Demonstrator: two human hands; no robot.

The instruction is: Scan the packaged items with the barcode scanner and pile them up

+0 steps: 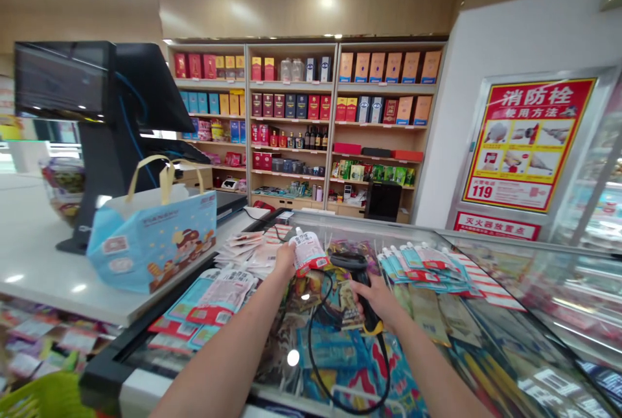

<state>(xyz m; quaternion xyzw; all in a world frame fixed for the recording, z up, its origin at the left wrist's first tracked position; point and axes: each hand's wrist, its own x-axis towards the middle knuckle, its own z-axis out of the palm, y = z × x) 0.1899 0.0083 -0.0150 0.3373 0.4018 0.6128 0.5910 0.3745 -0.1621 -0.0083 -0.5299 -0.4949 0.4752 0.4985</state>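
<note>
My left hand (pixel 286 261) is closed on the edge of a white and red spouted drink pouch (pixel 310 251), held up over the glass-topped freezer (pixel 335 227). In my right hand (pixel 373 298) is a black handheld barcode scanner (pixel 350 262) with a yellow-tipped grip. The scanner's head points left toward the pouch, a small gap apart. Its black cable (pixel 311 347) loops down across the glass. Left of my left forearm lies a pile of similar pouches (pixel 214 304), some blue and red. Another group of pouches (pixel 420 266) lies on the glass to the right.
A blue carrier bag (pixel 155 243) with yellow handles stands on the white counter (pixel 29 256) beside a black register screen (pixel 63 81). Flat white and pink packets (pixel 250 249) and striped bags (pixel 490 282) rest on the glass. A green basket (pixel 43 398) is at lower left. Shelves (pixel 291 87) of boxes stand behind.
</note>
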